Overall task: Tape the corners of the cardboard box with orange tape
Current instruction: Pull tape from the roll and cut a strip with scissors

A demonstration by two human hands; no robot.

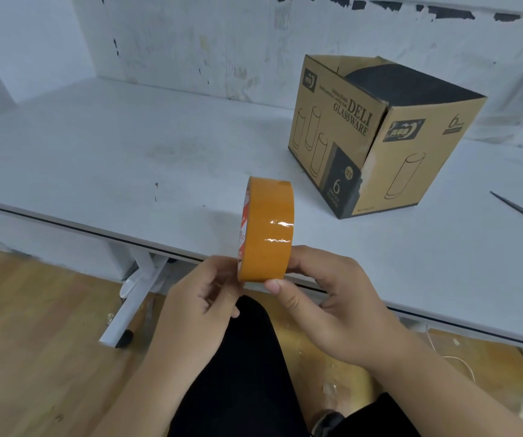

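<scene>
Finding the free end of the glossy orange tape roll [267, 228], held on edge above the near edge of the white table [96, 146].
Left hand [205, 294] and right hand [326, 298] both grip its lower rim; turning the roll slowly should expose the tape end. The open-topped brown printed cardboard box [379, 137], untaped, stands well beyond on the table.

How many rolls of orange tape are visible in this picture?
1. The orange tape roll is held upright by both hands, left hand and right hand, above the table's near edge. Others may lie out of view.
</scene>
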